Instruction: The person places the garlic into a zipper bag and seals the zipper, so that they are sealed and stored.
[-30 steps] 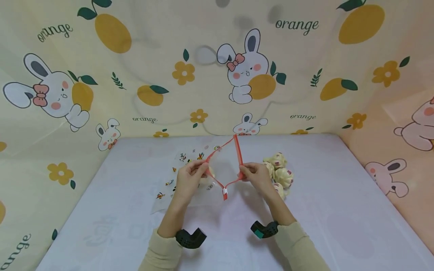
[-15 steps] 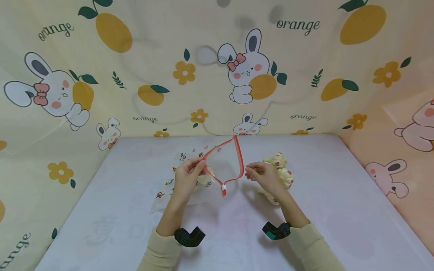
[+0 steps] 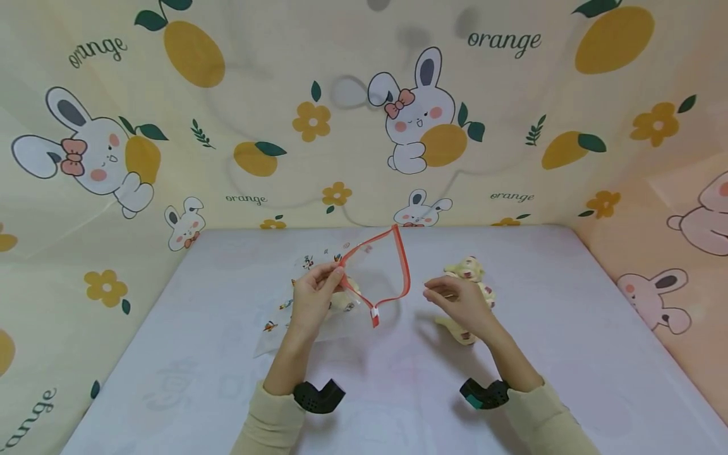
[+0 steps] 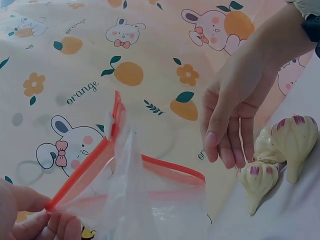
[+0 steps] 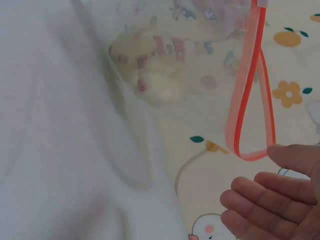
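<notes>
My left hand (image 3: 314,298) pinches the red rim of a clear zip bag (image 3: 403,259) between thumb and fingers. The bag's mouth gapes wide, with its white slider (image 3: 375,312) low at the front. Through the printed plastic, pale garlic (image 5: 157,82) with purple marks shows inside, in the right wrist view. My right hand (image 3: 463,304) is right of the mouth, fingers loosely bent and nothing in them. Several garlic bulbs (image 3: 471,268) lie beyond and below it on the table, partly hidden by the hand; the left wrist view shows one garlic bulb (image 4: 295,142) beside its fingertips.
A pale cloth covers the table (image 3: 199,354). Behind it hangs a curtain (image 3: 341,57) printed with rabbits and oranges. A black wrist device (image 3: 320,397) sits on the left forearm, and another black device (image 3: 485,394) on the right.
My right hand has let go of the bag's rim and moved right, toward the garlic bulbs. My left hand keeps its hold, shifted slightly left at first.
</notes>
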{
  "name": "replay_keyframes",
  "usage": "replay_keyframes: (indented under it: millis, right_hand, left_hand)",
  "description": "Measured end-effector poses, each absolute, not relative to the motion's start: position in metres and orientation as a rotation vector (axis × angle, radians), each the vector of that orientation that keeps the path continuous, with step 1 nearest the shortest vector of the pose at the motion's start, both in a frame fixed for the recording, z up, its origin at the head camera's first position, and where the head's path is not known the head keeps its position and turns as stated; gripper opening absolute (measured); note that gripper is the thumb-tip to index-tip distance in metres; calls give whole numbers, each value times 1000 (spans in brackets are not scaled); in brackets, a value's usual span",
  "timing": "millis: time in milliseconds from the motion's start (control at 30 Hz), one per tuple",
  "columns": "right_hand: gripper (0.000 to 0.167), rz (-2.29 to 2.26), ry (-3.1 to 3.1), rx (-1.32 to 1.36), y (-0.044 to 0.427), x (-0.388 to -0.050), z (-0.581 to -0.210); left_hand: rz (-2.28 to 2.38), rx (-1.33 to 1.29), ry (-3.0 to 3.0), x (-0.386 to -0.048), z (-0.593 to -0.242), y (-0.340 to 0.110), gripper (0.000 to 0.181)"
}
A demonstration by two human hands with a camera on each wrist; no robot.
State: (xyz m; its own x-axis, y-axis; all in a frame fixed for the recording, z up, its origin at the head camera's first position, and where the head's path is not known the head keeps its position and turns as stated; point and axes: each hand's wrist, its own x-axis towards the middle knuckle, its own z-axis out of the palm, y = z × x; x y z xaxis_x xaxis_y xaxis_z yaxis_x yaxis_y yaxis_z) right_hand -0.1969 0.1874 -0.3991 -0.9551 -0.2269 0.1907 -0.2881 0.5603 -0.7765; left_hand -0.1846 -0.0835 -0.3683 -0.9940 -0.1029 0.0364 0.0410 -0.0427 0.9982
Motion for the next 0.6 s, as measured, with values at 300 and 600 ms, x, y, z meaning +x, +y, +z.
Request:
replay_keyframes:
  millis: [300,600]
  right_hand:
    - [24,1282,-2688,545,207,-188,-403]
    - [29,1203,-2707,567,223,-182,-407]
  left_hand:
    - [-2204,72,-2098,-185,-368,-84,27]
    - [-2205,80,-2092,-185,-368,-84,26]
